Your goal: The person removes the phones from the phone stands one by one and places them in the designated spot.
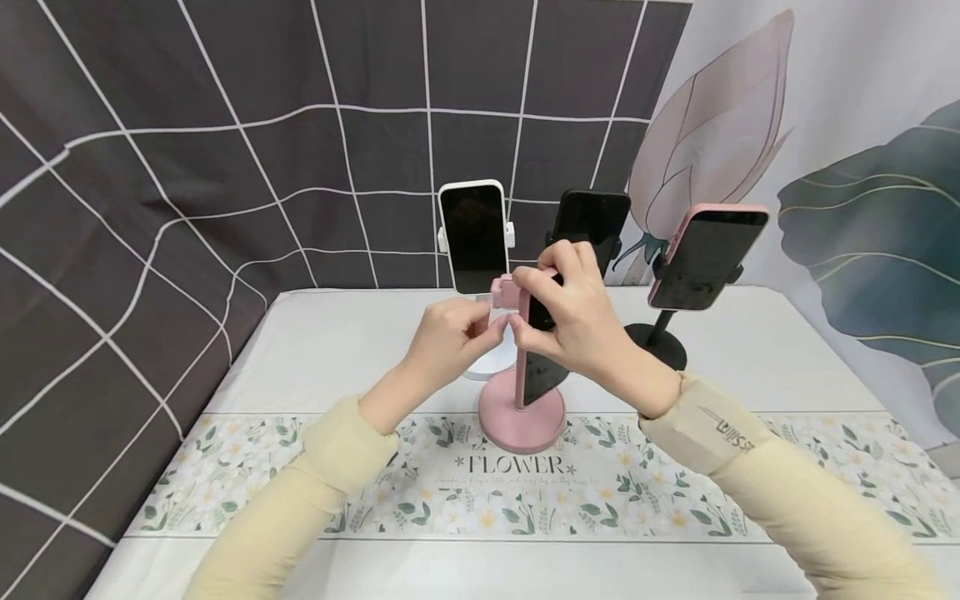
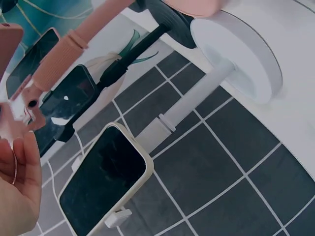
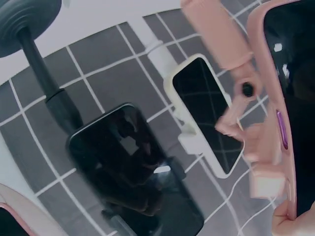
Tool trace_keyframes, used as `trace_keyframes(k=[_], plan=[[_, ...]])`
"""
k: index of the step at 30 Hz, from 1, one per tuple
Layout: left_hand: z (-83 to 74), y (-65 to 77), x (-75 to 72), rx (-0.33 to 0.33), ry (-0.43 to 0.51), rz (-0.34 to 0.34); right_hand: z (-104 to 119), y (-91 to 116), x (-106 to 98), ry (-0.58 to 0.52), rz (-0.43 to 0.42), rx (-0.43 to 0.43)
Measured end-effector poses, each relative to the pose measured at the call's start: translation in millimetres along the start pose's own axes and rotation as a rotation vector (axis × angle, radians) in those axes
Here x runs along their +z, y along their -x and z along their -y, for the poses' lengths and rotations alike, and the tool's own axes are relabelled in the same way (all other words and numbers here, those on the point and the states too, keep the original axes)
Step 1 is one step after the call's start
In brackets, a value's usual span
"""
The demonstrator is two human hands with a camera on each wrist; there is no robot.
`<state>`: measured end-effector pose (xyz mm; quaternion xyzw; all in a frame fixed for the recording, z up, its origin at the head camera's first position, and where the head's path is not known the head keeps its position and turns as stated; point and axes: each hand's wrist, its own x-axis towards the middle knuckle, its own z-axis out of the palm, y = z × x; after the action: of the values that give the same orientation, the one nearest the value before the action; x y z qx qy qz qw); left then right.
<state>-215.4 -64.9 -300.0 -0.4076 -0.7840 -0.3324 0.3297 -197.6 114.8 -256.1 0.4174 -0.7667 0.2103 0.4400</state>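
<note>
Seen at a bench (image 1: 352,350) laid with a white cloth, a person in pale yellow sleeves (image 1: 288,508) grips a pink-cased phone (image 1: 542,379) in the right hand (image 1: 577,312), fingers curled over it beside the pink holder (image 1: 507,292) of a pink stand (image 1: 525,433). The left hand (image 1: 453,333) is raised close to that holder, thumb and fingertips drawn together; whether they pinch any part of it cannot be told, nor whether the phone is seated in the clamp. The phone is tilted upright above the stand's round base, which sits partly on a floral band (image 1: 262,492) printed with the word FLOWER (image 1: 515,465). Crowding in behind, a white stand (image 2: 199,98) bears a white-cased phone (image 1: 474,237), its stem and base partly covered by the hands and the pink pieces. Just to its right, a black phone (image 1: 592,212) in a dark clamp has its lower part blocked from here by the right hand. Farther right leans a pink-edged phone (image 1: 708,260) in a black holder, a black round base (image 1: 675,354) below it. A dark gridded curtain (image 1: 247,67) backs the scene, meeting a pale hanging (image 1: 862,67) with a large pink bud and blue-grey leaf.
</note>
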Motion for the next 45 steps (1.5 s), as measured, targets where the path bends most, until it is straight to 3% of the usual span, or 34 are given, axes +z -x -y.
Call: trace_keyframes(k=[6,10,15,20,26,33,45], plan=[[2.6,-13.6,3.7,-0.128,0.026,-0.071,-3.2,0.8,-3.7,-0.027,-0.019,0.039],[1.1,-21.9,6.8,-0.210,0.105,-0.006,-3.2,2.1,-2.9,-0.028,-0.009,0.041],[-3.8,-29.5,16.4,-0.218,0.188,0.094,-2.6,6.3,-4.6,-0.027,-0.025,0.061],[-5.1,-30.6,23.5,-0.241,0.200,0.128,-1.2,11.5,-7.4,-0.004,-0.019,0.076],[-6.1,-31.9,25.6,-0.284,0.259,0.105,-3.4,14.9,-14.3,0.035,-0.015,0.080],[-6.7,-30.3,27.4,-0.322,0.293,0.063,-8.9,22.6,-24.8,0.093,0.052,0.117],[-12.4,-28.2,34.3,-0.345,0.235,-0.027,-18.0,48.8,-43.1,0.174,0.111,0.191]])
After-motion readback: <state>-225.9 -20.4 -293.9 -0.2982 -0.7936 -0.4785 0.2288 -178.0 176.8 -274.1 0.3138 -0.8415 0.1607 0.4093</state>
